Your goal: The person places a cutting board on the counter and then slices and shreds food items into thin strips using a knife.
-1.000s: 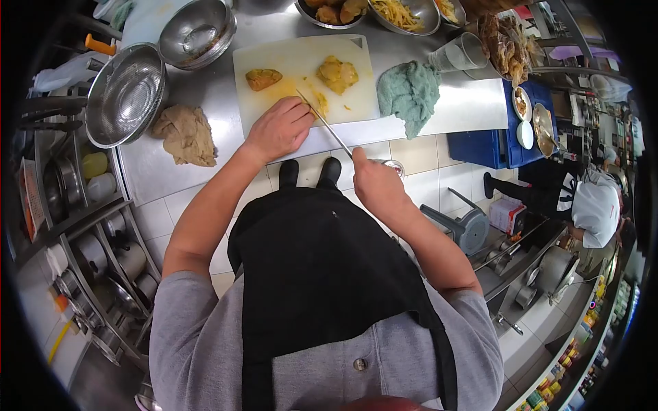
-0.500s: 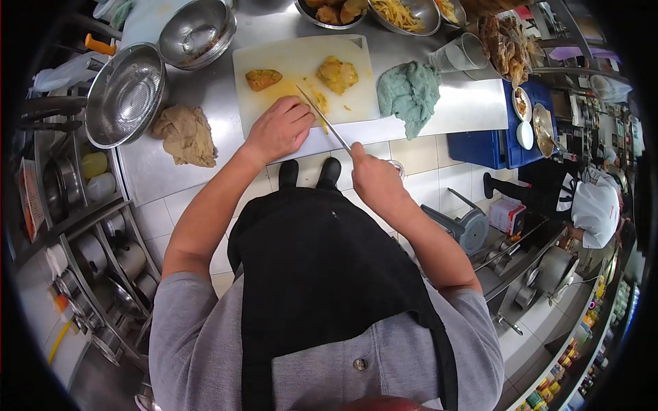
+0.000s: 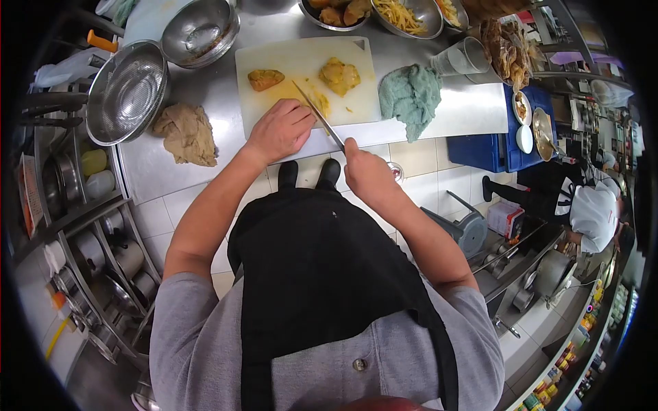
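Observation:
My right hand (image 3: pixel 370 175) is closed around the handle of a kitchen knife (image 3: pixel 321 118). The blade slants up and left across the front of a white cutting board (image 3: pixel 291 51), close beside the fingertips of my left hand (image 3: pixel 282 130). Those fingers are curled down at the board's front edge; whatever lies under them is hidden. Thin yellow strips (image 3: pixel 318 101) lie just right of the blade. Farther back on the board rest a browned yellow chunk (image 3: pixel 266 79) at left and a larger yellow, lumpy piece (image 3: pixel 339 75) at right.
A brown cloth (image 3: pixel 185 133) and a mesh strainer (image 3: pixel 127 92) are to the left, with a steel bowl (image 3: pixel 199 34) behind. At right are a green cloth (image 3: pixel 411 99) and a clear container (image 3: pixel 460 56). A bowl of yellow strips (image 3: pixel 404 17) stands behind. Another person (image 3: pixel 593 212) works far right.
My right hand and the knife have shifted slightly left, bringing the blade nearer my left fingers. My left hand stays almost in place.

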